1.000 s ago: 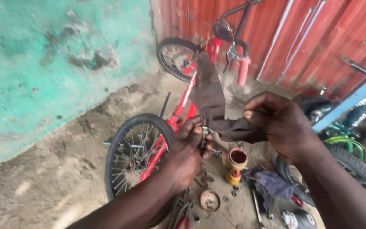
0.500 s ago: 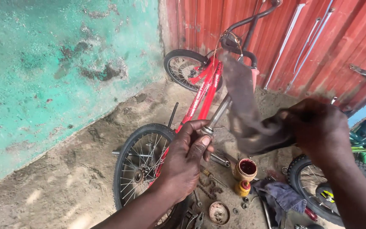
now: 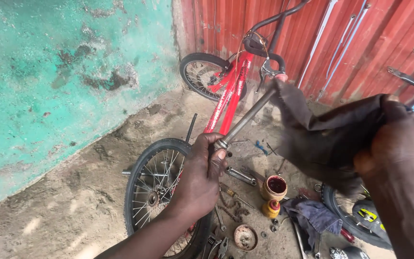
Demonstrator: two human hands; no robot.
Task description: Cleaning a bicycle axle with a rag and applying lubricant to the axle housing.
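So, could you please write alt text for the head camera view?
A person's left hand grips a metal rod while the right hand holds a dark cloth over its far end. Below, a red bicycle lies on the dirt ground among scattered tools.

Dull metal tube (image 3: pixel 246 118), matt dark cloth rag (image 3: pixel 329 136), rough concrete floor (image 3: pixel 68 216)

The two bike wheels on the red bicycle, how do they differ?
The near wheel sits close to the left hand, large in view, its spokes and hub plain. The far wheel stands by the red metal wall, smaller in view and partly hidden behind the red frame. Both have black tyres.
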